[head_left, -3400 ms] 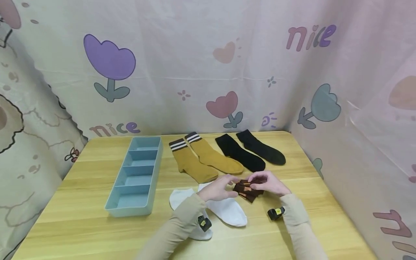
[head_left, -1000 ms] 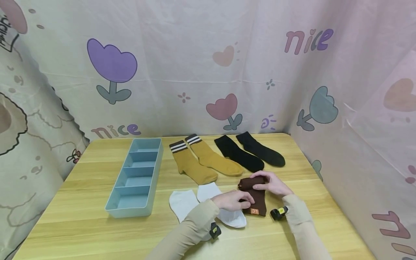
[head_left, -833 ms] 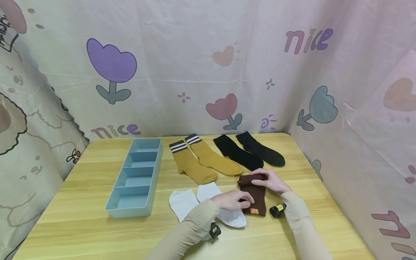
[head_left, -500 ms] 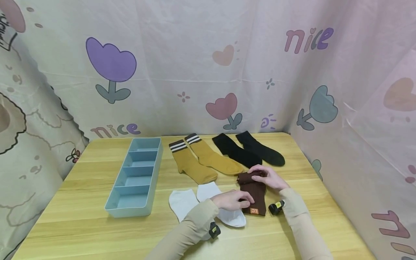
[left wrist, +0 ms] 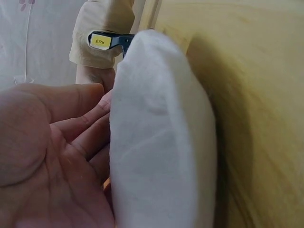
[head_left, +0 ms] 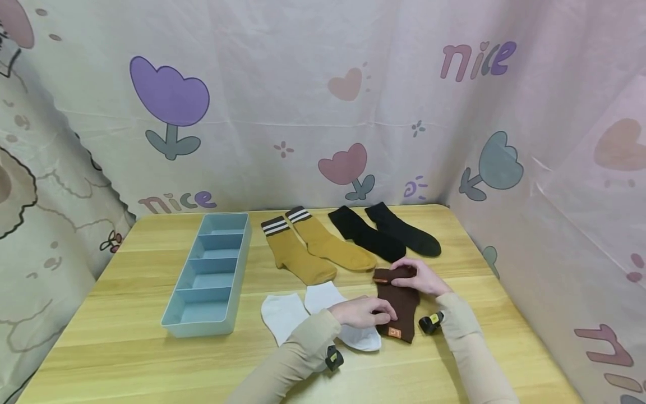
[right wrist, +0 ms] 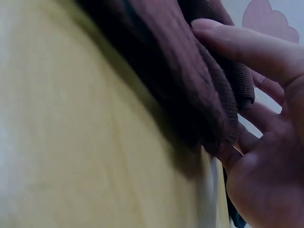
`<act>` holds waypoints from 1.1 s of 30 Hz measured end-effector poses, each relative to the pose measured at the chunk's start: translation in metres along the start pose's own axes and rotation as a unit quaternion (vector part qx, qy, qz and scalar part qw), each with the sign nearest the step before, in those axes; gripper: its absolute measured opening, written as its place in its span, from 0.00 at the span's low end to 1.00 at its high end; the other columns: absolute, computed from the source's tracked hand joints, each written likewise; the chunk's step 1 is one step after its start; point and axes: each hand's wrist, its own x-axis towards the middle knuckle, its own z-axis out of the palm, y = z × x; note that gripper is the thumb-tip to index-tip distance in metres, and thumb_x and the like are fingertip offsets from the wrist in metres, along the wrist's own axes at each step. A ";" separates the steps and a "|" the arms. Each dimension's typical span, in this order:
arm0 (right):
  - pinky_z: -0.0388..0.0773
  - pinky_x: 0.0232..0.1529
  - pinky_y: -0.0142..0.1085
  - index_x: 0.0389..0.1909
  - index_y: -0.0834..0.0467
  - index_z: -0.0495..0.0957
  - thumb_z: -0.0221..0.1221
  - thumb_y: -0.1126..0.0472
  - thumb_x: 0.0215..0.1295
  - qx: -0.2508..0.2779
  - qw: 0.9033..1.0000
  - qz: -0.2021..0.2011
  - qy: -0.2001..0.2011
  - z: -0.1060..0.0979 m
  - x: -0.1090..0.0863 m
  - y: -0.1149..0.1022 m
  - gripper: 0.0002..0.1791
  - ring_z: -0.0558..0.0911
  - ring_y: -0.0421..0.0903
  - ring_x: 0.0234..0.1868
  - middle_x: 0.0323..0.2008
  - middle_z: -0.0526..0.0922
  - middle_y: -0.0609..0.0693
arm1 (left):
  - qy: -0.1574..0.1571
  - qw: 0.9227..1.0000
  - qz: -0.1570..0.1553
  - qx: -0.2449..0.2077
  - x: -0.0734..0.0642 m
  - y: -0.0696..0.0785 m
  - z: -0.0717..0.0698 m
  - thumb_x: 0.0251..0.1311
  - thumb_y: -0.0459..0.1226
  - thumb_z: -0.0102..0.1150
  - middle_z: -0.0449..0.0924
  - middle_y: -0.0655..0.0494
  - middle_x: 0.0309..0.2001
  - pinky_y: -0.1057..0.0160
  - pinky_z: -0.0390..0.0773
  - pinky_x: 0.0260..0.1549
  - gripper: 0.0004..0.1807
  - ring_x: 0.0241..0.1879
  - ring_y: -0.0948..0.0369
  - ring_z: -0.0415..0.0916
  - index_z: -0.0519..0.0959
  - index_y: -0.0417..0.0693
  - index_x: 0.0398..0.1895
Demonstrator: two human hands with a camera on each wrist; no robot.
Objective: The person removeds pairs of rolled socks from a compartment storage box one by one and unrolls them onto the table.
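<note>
In the head view a pair of brown socks lies folded on the table, its far end turned over. An orange label shows at the near end, and a bit of orange on the fold. My right hand pinches the folded far end; in the right wrist view the thumb lies over the brown ribbed fabric and the fingers reach behind it. My left hand rests its loosely bent fingertips on the socks' left side. Its forearm crosses two white socks; one white sock hides part of that hand in the left wrist view.
Two mustard socks with striped cuffs lie behind the white ones. Two black socks are at the back right, close to my right hand. A blue tray with several compartments stands left on the wooden table. A patterned curtain hangs behind.
The brown socks, bunched up at first, were spread longer with a rolled far end. Now that end is a flatter fold and the socks have turned slightly. My left hand has stayed put lately.
</note>
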 end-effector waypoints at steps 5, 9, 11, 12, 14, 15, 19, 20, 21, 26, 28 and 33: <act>0.74 0.50 0.29 0.44 0.57 0.86 0.71 0.62 0.59 0.002 1.000 0.001 0.011 0.000 0.002 0.000 0.12 0.80 0.42 0.45 0.44 0.86 0.56 | -0.002 1.000 -0.002 -0.004 0.001 -0.002 0.001 0.76 0.39 0.48 0.84 0.57 0.55 0.75 0.71 0.57 0.14 0.55 0.71 0.76 0.81 0.50 0.55; 0.75 0.49 0.28 0.47 0.58 0.85 0.69 0.62 0.62 0.006 1.000 0.004 0.017 0.001 0.004 -0.001 0.13 0.81 0.41 0.46 0.46 0.85 0.57 | -0.004 1.000 0.000 -0.009 0.001 -0.003 0.000 0.76 0.40 0.47 0.84 0.57 0.55 0.74 0.72 0.57 0.14 0.56 0.71 0.76 0.81 0.50 0.55; 0.75 0.47 0.27 0.49 0.59 0.84 0.67 0.63 0.63 0.016 1.000 0.007 0.023 0.002 0.004 -0.001 0.14 0.81 0.38 0.44 0.47 0.85 0.58 | -0.006 1.000 0.003 -0.011 0.001 -0.003 0.000 0.76 0.40 0.47 0.84 0.56 0.55 0.74 0.72 0.57 0.14 0.56 0.71 0.76 0.81 0.50 0.55; 0.75 0.47 0.27 0.50 0.59 0.83 0.66 0.63 0.64 0.023 0.999 0.005 0.026 0.002 0.005 -0.001 0.14 0.81 0.36 0.44 0.47 0.85 0.59 | -0.007 1.000 0.004 -0.012 0.000 -0.003 0.000 0.76 0.40 0.47 0.84 0.56 0.56 0.74 0.72 0.57 0.14 0.56 0.71 0.76 0.81 0.50 0.55; 0.75 0.46 0.27 0.51 0.60 0.82 0.65 0.65 0.66 0.037 0.999 -0.005 0.031 0.003 0.005 0.000 0.13 0.81 0.34 0.44 0.47 0.85 0.60 | -0.009 1.000 0.006 -0.015 0.000 -0.003 0.000 0.77 0.40 0.47 0.84 0.56 0.56 0.74 0.72 0.58 0.14 0.56 0.71 0.76 0.81 0.50 0.55; 0.75 0.47 0.27 0.50 0.61 0.82 0.64 0.66 0.66 0.042 0.999 -0.014 0.032 0.003 0.006 0.000 0.13 0.81 0.34 0.45 0.47 0.84 0.61 | -0.010 1.000 0.006 -0.017 0.000 -0.003 0.000 0.77 0.40 0.47 0.84 0.56 0.56 0.74 0.72 0.58 0.14 0.56 0.71 0.76 0.81 0.50 0.55; 0.77 0.45 0.28 0.49 0.62 0.83 0.62 0.69 0.67 0.039 0.998 -0.048 0.034 0.003 0.007 0.001 0.11 0.81 0.38 0.46 0.47 0.84 0.63 | -0.011 1.000 0.009 -0.023 -0.001 -0.004 0.001 0.77 0.40 0.47 0.84 0.57 0.57 0.74 0.71 0.58 0.15 0.57 0.71 0.76 0.81 0.50 0.55; 0.78 0.43 0.28 0.49 0.62 0.83 0.62 0.69 0.67 0.038 0.998 -0.048 0.033 0.002 0.007 0.001 0.11 0.81 0.39 0.44 0.47 0.84 0.63 | -0.011 1.000 0.009 -0.024 -0.001 -0.004 0.001 0.77 0.40 0.47 0.84 0.57 0.57 0.74 0.71 0.58 0.15 0.57 0.71 0.76 0.81 0.50 0.55; 0.78 0.42 0.28 0.49 0.62 0.84 0.62 0.69 0.67 0.036 0.998 -0.048 0.033 0.002 0.007 0.002 0.11 0.81 0.39 0.43 0.47 0.84 0.63 | -0.011 1.000 0.010 -0.024 -0.001 -0.005 0.001 0.77 0.40 0.47 0.84 0.57 0.57 0.74 0.71 0.58 0.14 0.57 0.71 0.76 0.81 0.50 0.55; 0.76 0.49 0.26 0.49 0.61 0.85 0.69 0.66 0.60 0.027 0.999 -0.030 0.014 0.000 0.009 0.000 0.15 0.80 0.36 0.46 0.48 0.85 0.61 | -0.010 0.999 0.015 -0.027 -0.001 -0.006 0.003 0.76 0.39 0.47 0.84 0.56 0.56 0.75 0.70 0.59 0.14 0.57 0.72 0.75 0.81 0.49 0.55; 0.75 0.52 0.26 0.49 0.62 0.84 0.71 0.67 0.57 0.013 1.000 -0.024 0.008 -0.001 0.008 -0.005 0.17 0.80 0.37 0.48 0.47 0.86 0.61 | -0.011 0.999 0.018 -0.030 -0.001 -0.006 0.003 0.76 0.39 0.47 0.84 0.56 0.56 0.75 0.70 0.59 0.14 0.57 0.72 0.75 0.81 0.49 0.54; 0.77 0.44 0.27 0.46 0.69 0.84 0.68 0.72 0.57 -0.012 1.000 -0.005 0.025 -0.005 0.005 -0.033 0.14 0.81 0.42 0.42 0.42 0.86 0.64 | -0.013 0.999 0.021 -0.034 -0.001 -0.005 0.004 0.76 0.39 0.47 0.85 0.56 0.55 0.75 0.70 0.59 0.14 0.57 0.72 0.76 0.81 0.49 0.54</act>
